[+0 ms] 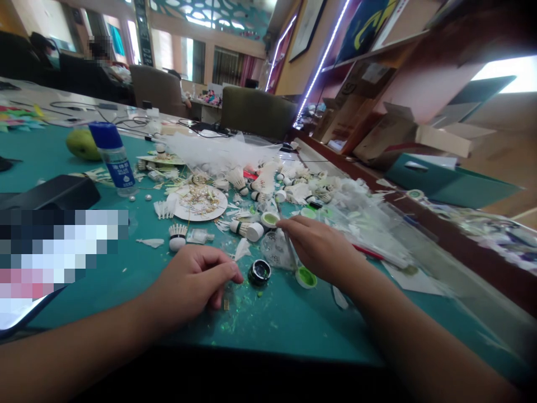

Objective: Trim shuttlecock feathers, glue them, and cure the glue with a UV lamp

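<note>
My right hand (pixel 319 246) is closed around a thin grey stick (pixel 290 252), whose lower end comes down at the rim of a white cap with green paint (pixel 306 277). Fingers curled together, my left hand (pixel 201 274) rests low over the table; whether anything is pinched in it is hidden. Just below those fingertips lies a tiny gold piece (pixel 226 304). Between the hands stands a small black jar (pixel 259 272). A second cap of green paint (pixel 269 219) sits beyond my right fingertips, and a clear plastic piece (pixel 277 249) lies beside the stick.
Shuttlecocks (pixel 238 180) and loose feathers heap across the middle. A white plate (pixel 201 202) holds thin yellowish bits. At left are a blue-capped bottle (pixel 117 162), a green fruit (pixel 81 144) and a lit screen (pixel 50 263). Cardboard boxes (pixel 415 134) stand at right; people sit far back.
</note>
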A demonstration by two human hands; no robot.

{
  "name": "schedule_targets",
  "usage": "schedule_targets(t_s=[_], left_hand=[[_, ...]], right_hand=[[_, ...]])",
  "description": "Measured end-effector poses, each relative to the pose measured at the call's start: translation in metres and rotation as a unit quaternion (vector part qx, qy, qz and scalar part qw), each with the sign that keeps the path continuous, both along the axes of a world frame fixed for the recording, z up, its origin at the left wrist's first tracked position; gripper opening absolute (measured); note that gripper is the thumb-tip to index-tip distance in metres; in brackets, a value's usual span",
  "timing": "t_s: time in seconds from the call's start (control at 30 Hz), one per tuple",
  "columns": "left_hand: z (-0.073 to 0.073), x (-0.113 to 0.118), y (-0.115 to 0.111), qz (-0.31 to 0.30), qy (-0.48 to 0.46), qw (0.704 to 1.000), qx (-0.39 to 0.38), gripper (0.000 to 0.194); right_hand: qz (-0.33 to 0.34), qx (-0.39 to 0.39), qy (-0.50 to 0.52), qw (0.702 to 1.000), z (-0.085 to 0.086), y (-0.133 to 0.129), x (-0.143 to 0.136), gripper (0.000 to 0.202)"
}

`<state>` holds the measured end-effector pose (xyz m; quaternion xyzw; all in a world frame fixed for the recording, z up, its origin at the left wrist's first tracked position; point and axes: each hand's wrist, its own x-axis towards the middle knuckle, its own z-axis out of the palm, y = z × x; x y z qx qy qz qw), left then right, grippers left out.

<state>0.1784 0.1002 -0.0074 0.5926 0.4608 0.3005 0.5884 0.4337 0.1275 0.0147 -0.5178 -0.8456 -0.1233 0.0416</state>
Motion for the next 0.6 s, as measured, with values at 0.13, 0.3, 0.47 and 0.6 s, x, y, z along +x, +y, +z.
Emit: schedule_targets(t_s=[0.13, 0.3, 0.47, 0.6], left_hand=[[0.0, 0.0, -0.001, 0.004, -0.006, 1.0, 0.003, 0.024], [0.0, -0.005, -0.003, 0.035, -0.054, 0.994, 0.092, 0.024], [0.013, -0.011, -0.005, 0.06, -0.127, 0.985, 0.105, 0.021], [0.034, -0.016, -0.006, 0.101, -0.161, 0.978, 0.081, 0.025]], right_hand=[[-0.013, -0.03, -0.007, 0.999, -0.001, 0.001, -0.001, 0.026], [-0.029, -0.057, -0.02, 0.998, -0.002, 0.002, -0.004, 0.021], [-0.047, -0.061, -0.017, 0.997, 0.001, 0.002, -0.007, 0.019], [-0.05, -0.06, -0.011, 0.997, 0.001, 0.001, -0.006, 0.014]])
